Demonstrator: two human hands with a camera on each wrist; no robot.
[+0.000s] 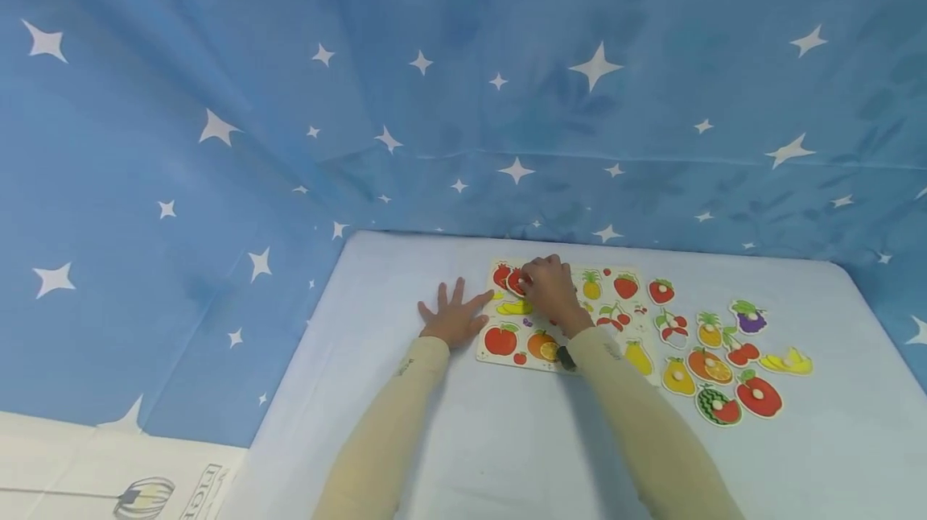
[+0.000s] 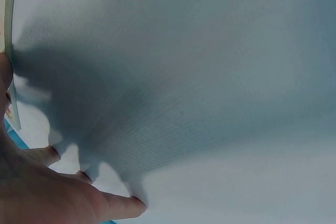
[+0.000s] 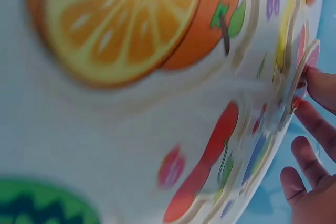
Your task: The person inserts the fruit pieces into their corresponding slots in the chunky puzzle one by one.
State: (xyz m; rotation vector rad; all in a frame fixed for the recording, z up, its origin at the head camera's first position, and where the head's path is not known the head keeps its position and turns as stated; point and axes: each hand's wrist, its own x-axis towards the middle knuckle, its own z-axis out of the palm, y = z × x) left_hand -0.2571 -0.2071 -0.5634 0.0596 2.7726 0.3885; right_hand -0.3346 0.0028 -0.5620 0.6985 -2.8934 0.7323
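Observation:
A flat fruit puzzle board [image 1: 484, 352] with printed fruit pictures lies on the table. My right hand [image 1: 554, 293] reaches over its far left part and pinches a red pomegranate-like puzzle piece [image 1: 515, 282] between thumb and fingers. In the right wrist view the piece [image 3: 303, 77] is tilted up on edge over the board, its face largely hidden. Beside the board's left edge my left hand [image 1: 455, 320] rests on the table, fingers spread, with thumb and index finger at that edge. The left wrist view shows this hand's [image 2: 58, 192] fingertips on the cloth.
Right of the board lie several loose knobbed fruit pieces, among them a strawberry [image 1: 661, 290], grapes [image 1: 749, 316], bananas [image 1: 788, 361], a watermelon [image 1: 718, 406] and a red apple [image 1: 759, 394]. A blue star-patterned curtain [image 1: 463, 101] hangs behind the table [image 1: 500, 447].

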